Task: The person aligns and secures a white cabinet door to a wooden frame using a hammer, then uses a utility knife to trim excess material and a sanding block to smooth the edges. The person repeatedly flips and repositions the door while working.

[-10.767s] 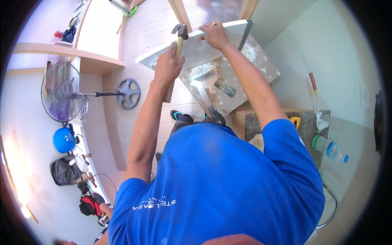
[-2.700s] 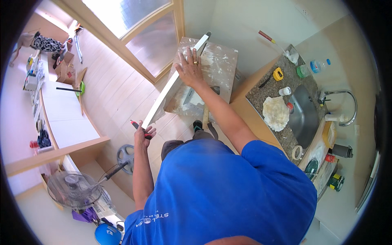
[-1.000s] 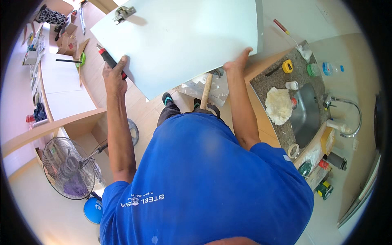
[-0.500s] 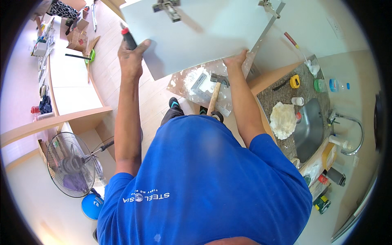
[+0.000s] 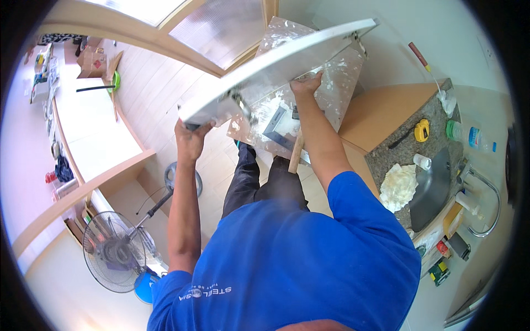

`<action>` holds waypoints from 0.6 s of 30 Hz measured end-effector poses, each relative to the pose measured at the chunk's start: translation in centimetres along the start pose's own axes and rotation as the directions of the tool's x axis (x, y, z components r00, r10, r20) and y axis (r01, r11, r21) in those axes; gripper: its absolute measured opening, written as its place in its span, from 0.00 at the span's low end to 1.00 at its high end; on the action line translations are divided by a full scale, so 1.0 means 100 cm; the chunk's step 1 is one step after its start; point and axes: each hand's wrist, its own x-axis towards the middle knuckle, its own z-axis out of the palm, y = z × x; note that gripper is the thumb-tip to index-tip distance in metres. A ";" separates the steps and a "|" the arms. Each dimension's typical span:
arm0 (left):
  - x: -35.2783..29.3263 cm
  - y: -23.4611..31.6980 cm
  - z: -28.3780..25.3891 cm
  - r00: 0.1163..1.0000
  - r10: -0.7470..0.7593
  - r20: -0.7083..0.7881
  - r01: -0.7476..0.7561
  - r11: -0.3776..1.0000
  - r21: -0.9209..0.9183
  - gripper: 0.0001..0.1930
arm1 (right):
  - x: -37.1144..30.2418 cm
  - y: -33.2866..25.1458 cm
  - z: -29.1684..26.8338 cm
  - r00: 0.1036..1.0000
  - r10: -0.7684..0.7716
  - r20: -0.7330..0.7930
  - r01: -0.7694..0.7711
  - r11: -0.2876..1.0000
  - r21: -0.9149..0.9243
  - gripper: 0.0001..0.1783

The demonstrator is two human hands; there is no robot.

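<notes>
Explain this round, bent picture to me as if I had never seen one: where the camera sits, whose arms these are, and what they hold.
The camera is worn on a person's head and looks straight down, so you see their blue shirt at the bottom and both forearms reaching away from it. The wide lens bends straight edges near the rim.

No machine is here, only two bare hands. The left hand and the right hand each have a grip on a long white panel with metal hinges on it, holding it up near its two ends.

Beneath the panel, a plastic sheet smeared with white lies on the floor, with a hammer on it. To the right stands a stone countertop with a sink; on it lie a yellow tape measure and a crumpled white cloth. A standing fan is at lower left.
</notes>
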 end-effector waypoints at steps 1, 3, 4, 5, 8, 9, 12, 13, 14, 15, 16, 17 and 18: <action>-0.003 -0.013 0.000 1.000 -0.028 0.005 0.028 0.997 -0.071 0.20 | 0.012 0.002 -0.008 1.000 0.005 -0.031 -0.005 1.000 0.010 0.47; -0.011 -0.038 -0.001 0.997 -0.077 0.011 0.078 0.989 -0.125 0.13 | 0.034 0.005 -0.024 0.998 -0.028 -0.061 0.028 1.000 -0.006 0.44; -0.013 -0.049 0.000 0.998 0.012 0.055 0.001 0.972 -0.237 0.13 | 0.042 0.011 -0.033 0.993 -0.086 -0.075 0.081 0.995 -0.065 0.40; -0.016 -0.058 0.001 0.991 0.105 0.087 -0.068 0.935 -0.348 0.13 | 0.048 0.015 -0.040 0.980 -0.154 -0.124 0.137 0.981 -0.136 0.36; -0.022 -0.076 0.006 0.980 0.171 0.105 -0.100 0.870 -0.482 0.11 | 0.039 0.008 -0.060 0.984 -0.109 -0.137 0.094 0.989 -0.114 0.34; -0.022 -0.079 0.007 0.971 0.221 0.094 -0.153 0.872 -0.465 0.12 | 0.031 0.005 -0.063 0.981 -0.107 -0.160 0.087 0.988 -0.132 0.34; -0.014 -0.082 0.009 0.947 0.316 0.053 -0.281 0.897 -0.342 0.13 | 0.005 -0.003 -0.058 0.976 -0.118 -0.184 0.086 0.981 -0.175 0.33; -0.011 -0.083 0.009 0.953 0.297 0.062 -0.258 0.902 -0.346 0.13 | -0.002 -0.005 -0.053 0.975 -0.120 -0.184 0.087 0.980 -0.181 0.32; -0.007 -0.084 0.009 0.958 0.276 0.072 -0.235 0.906 -0.352 0.13 | -0.007 -0.005 -0.048 0.975 -0.124 -0.185 0.088 0.978 -0.189 0.32; -0.003 -0.086 0.010 0.962 0.263 0.074 -0.222 0.911 -0.347 0.14 | -0.009 -0.005 -0.042 0.975 -0.127 -0.184 0.092 0.977 -0.191 0.31; -0.001 -0.088 0.011 0.973 0.212 0.093 -0.157 0.899 -0.408 0.13 | -0.011 -0.004 -0.037 0.975 -0.130 -0.179 0.095 0.977 -0.193 0.31; 0.001 -0.091 0.013 0.973 0.205 0.106 -0.138 0.885 -0.445 0.13 | -0.009 -0.003 -0.032 0.977 -0.132 -0.166 0.100 0.977 -0.188 0.30; 0.001 -0.095 0.016 0.974 0.196 0.118 -0.117 0.871 -0.477 0.12 | -0.007 -0.002 -0.028 0.978 -0.134 -0.157 0.104 0.978 -0.182 0.30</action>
